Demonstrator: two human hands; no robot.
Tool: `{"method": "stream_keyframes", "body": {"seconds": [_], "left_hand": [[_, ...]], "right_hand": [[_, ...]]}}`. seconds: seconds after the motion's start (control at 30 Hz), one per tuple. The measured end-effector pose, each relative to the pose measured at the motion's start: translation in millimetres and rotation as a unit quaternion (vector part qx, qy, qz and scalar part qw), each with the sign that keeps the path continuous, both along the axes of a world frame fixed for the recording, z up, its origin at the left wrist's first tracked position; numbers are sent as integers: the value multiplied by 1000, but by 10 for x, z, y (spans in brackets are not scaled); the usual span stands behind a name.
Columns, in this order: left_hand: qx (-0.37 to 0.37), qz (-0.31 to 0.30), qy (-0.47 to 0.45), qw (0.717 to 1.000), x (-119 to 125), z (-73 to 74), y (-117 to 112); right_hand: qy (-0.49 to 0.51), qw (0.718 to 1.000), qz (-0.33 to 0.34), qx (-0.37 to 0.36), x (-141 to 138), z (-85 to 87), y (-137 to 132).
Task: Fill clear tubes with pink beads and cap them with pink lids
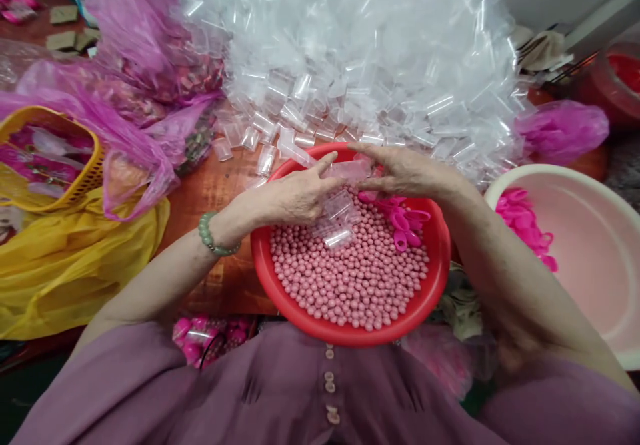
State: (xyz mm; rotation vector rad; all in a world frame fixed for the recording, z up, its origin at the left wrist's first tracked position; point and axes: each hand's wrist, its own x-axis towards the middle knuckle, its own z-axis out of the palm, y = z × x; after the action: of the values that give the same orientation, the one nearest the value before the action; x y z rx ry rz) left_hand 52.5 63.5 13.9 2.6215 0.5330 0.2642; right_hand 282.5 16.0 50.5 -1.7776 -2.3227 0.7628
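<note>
Both arms reach forward and inward, elbows bent out to the sides. The left forearm [165, 278] slants up from the lower left to a nearly straight left wrist [233, 225]; the left hand [303, 195] turns its back upward, with one finger stretched toward the other hand. The right forearm [505, 265] angles in from the lower right, and the right hand [397, 168] points leftward, two digits parted. The hands sit close together, apart; their grip is unclear.

1. I see bare tabletop [203, 191] left of the red bowl [439, 265], though the left forearm [163, 278] crosses it.
2. Heaped clear tubes [350, 65] wall off the bowl's far side.
3. The white basin [590, 245] crowds the right.
</note>
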Motion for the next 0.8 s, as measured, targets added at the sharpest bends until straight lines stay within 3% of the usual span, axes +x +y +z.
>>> {"method": "stream_keyframes", "body": {"seconds": [0.1,0.2,0.3,0.37,0.43,0.53,0.6,0.63,0.7,0.8], "left_hand": [[-6,-32,35,999,-63,204,-54],[-5,-1,3,1000,-119,354,-115],[-120,63,-94,986,-141,373,-194],[-271,117,-166,941,-152,333,-266],[-415,168,-231,864,-186,282,-346],[-552,204,-298,752,-302,218,-454],[-595,202,-303,717,-411,187,-512],[-601,201,-294,716,-465,173,-539],[-585,198,-258,743,-552,151,-594],[-500,187,-187,825,-600,119,-680]], "right_hand": [[-51,997,-19,50,-32,103,-89],[-65,991,-43,110,-83,113,-192],[-94,982,-67,149,-158,36,-281],[-106,972,-76,195,-259,-23,-360],[-115,961,-35,249,-415,-77,-468],[-113,946,147,266,-663,-190,-619],[-115,934,233,245,-743,-306,-650],[-123,931,253,234,-741,-373,-636],[-144,926,264,226,-664,-502,-556],[-157,923,246,251,-479,-621,-389]]}}
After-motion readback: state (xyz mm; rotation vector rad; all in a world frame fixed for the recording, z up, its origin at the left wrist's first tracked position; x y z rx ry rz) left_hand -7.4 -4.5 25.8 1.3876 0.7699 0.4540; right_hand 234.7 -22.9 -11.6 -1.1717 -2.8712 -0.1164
